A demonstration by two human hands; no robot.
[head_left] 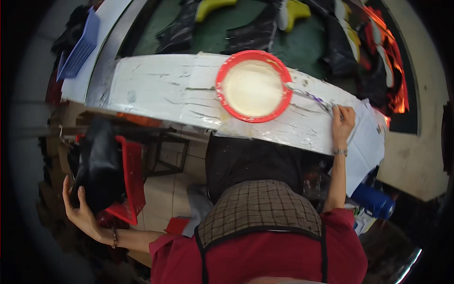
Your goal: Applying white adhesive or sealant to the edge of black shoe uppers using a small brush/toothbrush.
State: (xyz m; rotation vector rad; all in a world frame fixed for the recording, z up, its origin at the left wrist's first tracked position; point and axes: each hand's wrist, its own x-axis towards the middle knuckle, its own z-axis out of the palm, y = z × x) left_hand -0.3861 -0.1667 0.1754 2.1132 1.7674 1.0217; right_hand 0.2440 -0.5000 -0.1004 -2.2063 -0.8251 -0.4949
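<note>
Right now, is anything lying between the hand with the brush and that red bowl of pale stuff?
Nothing visible does. The right hand holds a brush whose far end already reaches the rim of the red bowl; only bare white worktop lies beneath it. The left hand is far off, on a black piece.

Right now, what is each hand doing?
Left hand: open, palm against a black piece in the red basket.
Right hand: closed on a brush by the red bowl.

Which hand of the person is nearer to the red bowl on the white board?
Right. The right hand rests on the white board just right of the red bowl, holding a brush. The left hand is far below-left, on a black piece.
</note>
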